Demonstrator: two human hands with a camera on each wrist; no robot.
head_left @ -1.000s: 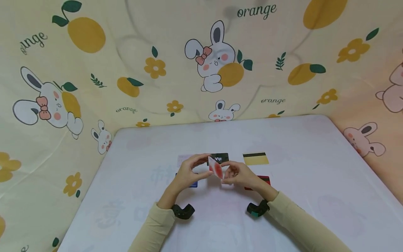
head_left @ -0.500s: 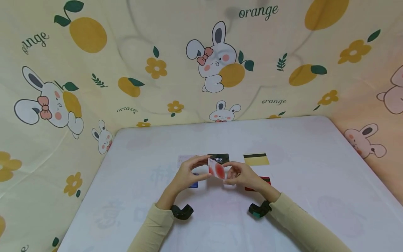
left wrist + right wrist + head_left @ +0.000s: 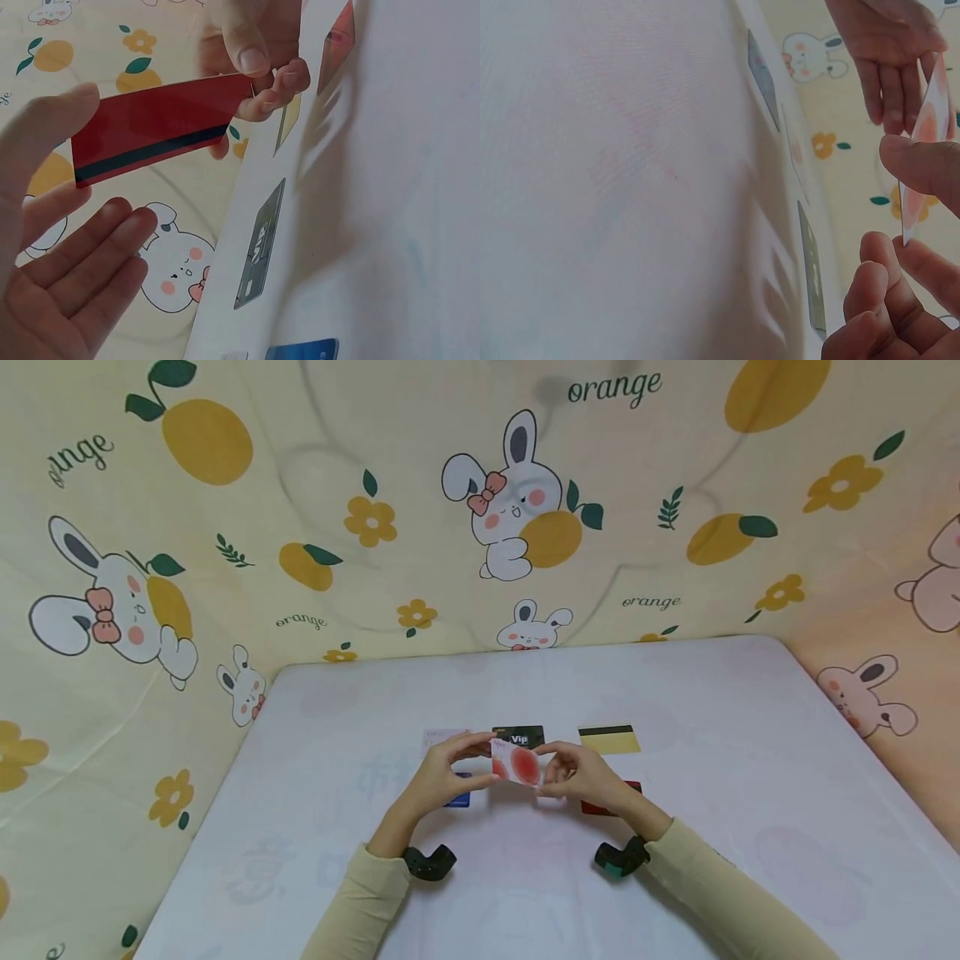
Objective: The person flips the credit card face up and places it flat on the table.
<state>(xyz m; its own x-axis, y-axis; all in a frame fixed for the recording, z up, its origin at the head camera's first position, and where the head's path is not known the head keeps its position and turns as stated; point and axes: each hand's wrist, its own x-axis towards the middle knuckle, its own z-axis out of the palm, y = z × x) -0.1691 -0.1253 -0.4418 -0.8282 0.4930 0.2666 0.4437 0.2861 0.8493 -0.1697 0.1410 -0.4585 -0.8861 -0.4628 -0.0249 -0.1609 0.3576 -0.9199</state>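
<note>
Held between both hands above the table is a plastic card (image 3: 516,763), its pale front with red circles facing the head camera. The left wrist view shows its glossy red back with a dark stripe. My left hand (image 3: 441,777) pinches the card's left edge between thumb and index finger, the other fingers spread away from it. On the opposite side, my right hand (image 3: 581,774) pinches the right edge, thumb below and index finger above in the head view. Behind the held card lies a black VIP card (image 3: 519,734), partly covered.
On the white table (image 3: 360,877) lie a pale pink card (image 3: 442,739), a blue card (image 3: 460,797), a gold card (image 3: 610,741) and a red card (image 3: 597,808). The hands partly hide several of them. A printed curtain (image 3: 405,460) rises behind the table.
The held card has turned from nearly edge-on so that its patterned face shows more toward the head camera. Both hands keep their grip, the right one shifting slightly rightward.
</note>
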